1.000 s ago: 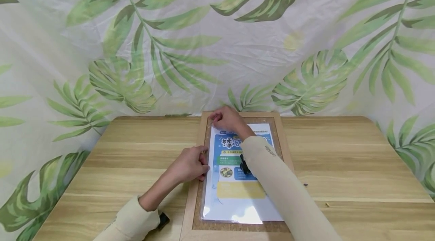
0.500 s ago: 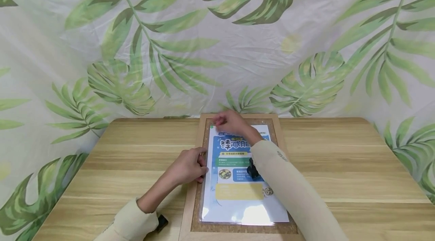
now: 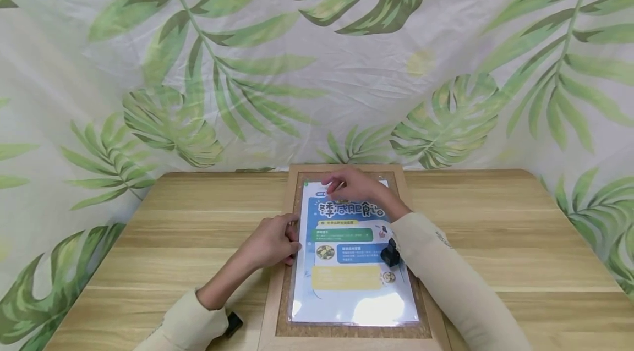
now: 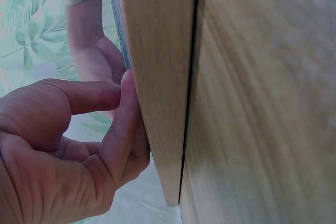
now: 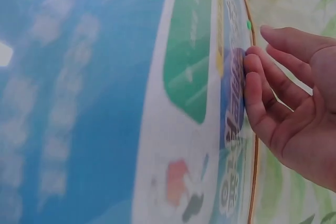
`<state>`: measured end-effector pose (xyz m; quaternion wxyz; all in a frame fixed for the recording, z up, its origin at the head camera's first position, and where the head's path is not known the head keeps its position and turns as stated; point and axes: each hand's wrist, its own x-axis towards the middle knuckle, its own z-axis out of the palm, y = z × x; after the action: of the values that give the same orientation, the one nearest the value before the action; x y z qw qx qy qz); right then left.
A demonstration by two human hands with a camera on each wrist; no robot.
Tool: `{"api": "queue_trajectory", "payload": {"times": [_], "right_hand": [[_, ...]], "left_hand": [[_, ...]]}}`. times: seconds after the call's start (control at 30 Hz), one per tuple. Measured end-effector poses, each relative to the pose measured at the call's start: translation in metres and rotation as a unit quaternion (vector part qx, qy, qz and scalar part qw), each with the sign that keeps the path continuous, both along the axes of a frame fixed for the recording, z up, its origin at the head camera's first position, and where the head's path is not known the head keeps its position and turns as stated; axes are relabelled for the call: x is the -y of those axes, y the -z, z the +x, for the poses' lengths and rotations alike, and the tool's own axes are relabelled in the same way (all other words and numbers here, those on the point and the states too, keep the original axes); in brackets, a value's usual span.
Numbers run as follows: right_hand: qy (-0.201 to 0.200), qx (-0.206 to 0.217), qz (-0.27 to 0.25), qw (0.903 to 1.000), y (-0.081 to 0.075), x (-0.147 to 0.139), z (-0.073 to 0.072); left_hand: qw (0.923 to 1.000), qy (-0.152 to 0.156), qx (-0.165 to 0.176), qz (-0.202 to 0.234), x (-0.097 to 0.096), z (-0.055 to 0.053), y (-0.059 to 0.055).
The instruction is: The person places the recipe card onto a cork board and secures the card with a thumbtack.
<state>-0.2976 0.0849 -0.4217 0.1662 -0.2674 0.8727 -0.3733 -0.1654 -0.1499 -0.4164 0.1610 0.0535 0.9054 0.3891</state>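
A laminated poster (image 3: pixel 346 307), blue and white with printed text, lies on a cork board (image 3: pixel 346 332) with a wooden frame (image 3: pixel 271 307). At the poster's top left corner shows a small green pushpin head (image 3: pixel 305 184). My left hand (image 3: pixel 269 241) rests at the board's left side, fingertips at the poster's edge. The left wrist view has its thumb and fingertips (image 4: pixel 128 85) against the frame's inner side. Over the poster's upper part is my right hand (image 3: pixel 354 185), fingers loosely bent and holding nothing. In the right wrist view, its fingertips (image 5: pixel 252 59) are right at the poster's surface.
The board lies on a wood-grain table (image 3: pixel 495 241), its far end close to a leaf-print cloth (image 3: pixel 307 65) hanging behind. Black wrist cameras (image 3: pixel 390 254) are worn on both arms. Light glares off the poster's lower part.
My right hand has come away from the poster's top left corner and moved right, leaving the green pushpin head visible there. My left hand stays at the board's left edge.
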Motion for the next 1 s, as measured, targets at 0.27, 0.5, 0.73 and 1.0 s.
{"api": "queue_trajectory", "payload": {"times": [0.27, 0.5, 0.73, 1.0], "right_hand": [[-0.042, 0.007, 0.036, 0.9984, -0.010, -0.020, 0.018], [-0.065, 0.007, 0.016, 0.9977, -0.011, -0.043, 0.034], [-0.049, 0.037, 0.016, 0.9979, -0.008, -0.065, 0.047], [-0.052, 0.035, -0.010, 0.9980, -0.003, -0.085, 0.063]], "left_hand": [[1.0000, -0.003, -0.003, 0.003, 0.001, 0.001, 0.000], [1.0000, -0.001, -0.005, -0.001, 0.000, 0.000, -0.002], [1.0000, -0.001, -0.003, -0.004, 0.000, 0.000, -0.002], [1.0000, -0.001, -0.006, -0.003, 0.000, 0.001, 0.000]]}}
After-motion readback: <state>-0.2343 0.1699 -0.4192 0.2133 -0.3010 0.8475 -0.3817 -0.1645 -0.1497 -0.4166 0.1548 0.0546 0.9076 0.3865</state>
